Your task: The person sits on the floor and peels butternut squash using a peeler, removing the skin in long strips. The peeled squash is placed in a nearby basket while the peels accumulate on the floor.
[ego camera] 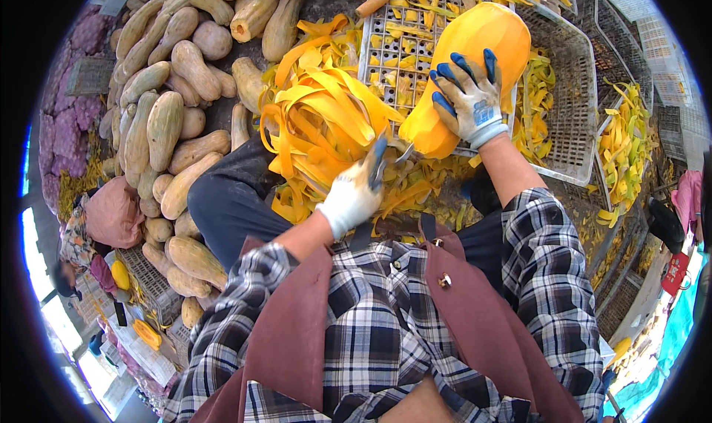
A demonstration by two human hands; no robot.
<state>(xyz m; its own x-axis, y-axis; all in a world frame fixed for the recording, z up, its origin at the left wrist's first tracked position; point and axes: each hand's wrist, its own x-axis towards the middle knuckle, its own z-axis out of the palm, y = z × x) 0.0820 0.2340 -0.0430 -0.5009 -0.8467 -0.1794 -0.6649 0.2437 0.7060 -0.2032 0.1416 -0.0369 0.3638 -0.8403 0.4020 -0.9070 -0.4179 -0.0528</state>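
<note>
A large peeled butternut-type squash point(478, 39), smooth and orange, leans over an upturned plastic crate point(384, 55). My right hand point(470, 97), in a white work glove with blue fingertips, is spread over the squash and holds it. My left hand point(356, 186), gloved the same way, grips a hand tool that looks like a peeler point(406, 153). Its curved metal end is by the squash's lower tip; the rest is mostly hidden by my fingers. Just beyond the left hand lies a big heap of long orange peel strips point(328, 111).
A knife with a wooden handle point(374, 4) rests at the crate's far edge. Unpeeled squashes point(167, 122) are piled at left. A plastic basket point(567, 94) stands at right, near more yellow-green peelings point(626, 150). Another person point(78, 239) is at far left.
</note>
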